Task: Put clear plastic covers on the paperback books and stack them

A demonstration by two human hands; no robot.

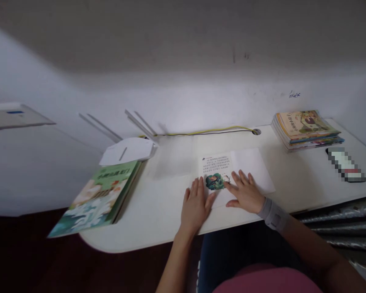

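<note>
A sheet of printed paper (217, 163) lies flat on the white desk, with lines of text and a green picture on it. To its right is a blank white sheet or page (251, 165); I cannot tell whether the two are joined. My left hand (196, 207) rests flat at the printed sheet's lower left edge, fingers stretched forward. My right hand (245, 193), a grey band on its wrist, lies spread over the right side, a fingertip beside the picture. Neither hand grasps anything.
Picture books (100, 195) lie at the desk's left end, overhanging it, beside a white router (128, 150) with antennas. A yellow cable (213, 131) runs along the wall to a hole. A stack of books (306, 128) and a phone (346, 165) are on the right.
</note>
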